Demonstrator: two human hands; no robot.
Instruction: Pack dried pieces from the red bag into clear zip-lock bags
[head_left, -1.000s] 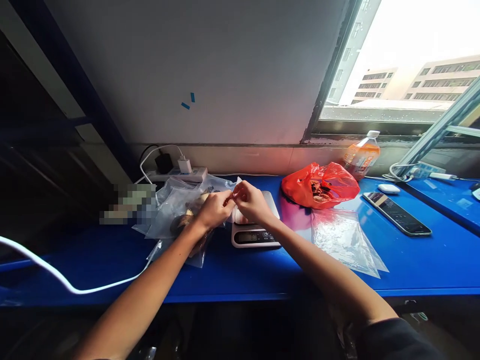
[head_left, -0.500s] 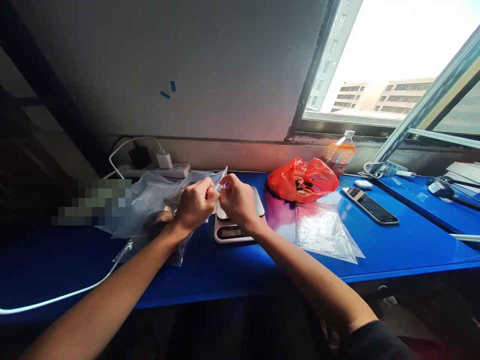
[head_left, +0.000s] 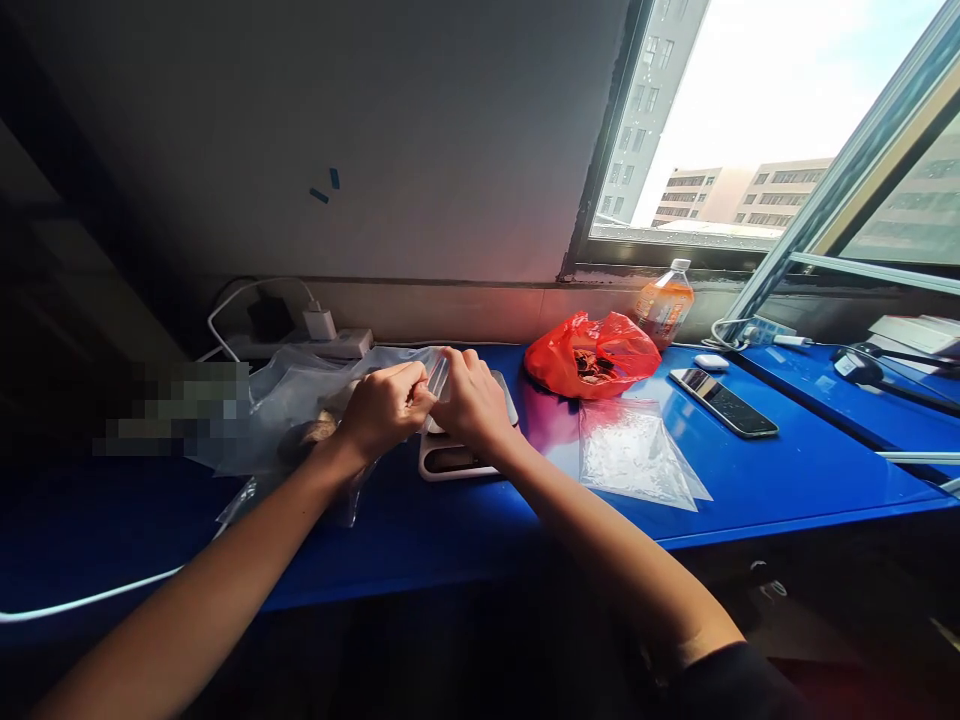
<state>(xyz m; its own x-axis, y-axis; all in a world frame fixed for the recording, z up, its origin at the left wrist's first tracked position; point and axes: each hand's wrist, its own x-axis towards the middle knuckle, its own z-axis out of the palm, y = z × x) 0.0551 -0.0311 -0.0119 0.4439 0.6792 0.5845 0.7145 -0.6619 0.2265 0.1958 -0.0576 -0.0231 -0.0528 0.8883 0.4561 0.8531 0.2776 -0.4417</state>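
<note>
Both hands pinch the edge of a clear plastic bag (head_left: 438, 370) above the left part of a white digital kitchen scale (head_left: 431, 468). My left hand (head_left: 390, 405) is closed on the bag's left side, its fingertips partly hidden. My right hand (head_left: 474, 400) grips the same bag close beside it, fingers curled over the edge. The scale's display is dark and partly covered by my right wrist. Under and left of my left forearm lie more clear plastic bags (head_left: 289, 385), one with a brownish lump (head_left: 319, 428) in it that I cannot identify.
On the blue table (head_left: 817, 470), a red plastic bag (head_left: 547, 362) holds dark dried pieces. Clear flat bags (head_left: 634, 455) lie before it. To the right are a phone (head_left: 724, 402), a white case (head_left: 711, 362) and an orange drink bottle (head_left: 666, 305). A power strip (head_left: 352, 343) stands behind.
My right hand's fingers have straightened somewhat over the bag's edge, and the bag's top now stretches between both hands. The scale's display digits no longer show. The whole view has shifted slightly.
</note>
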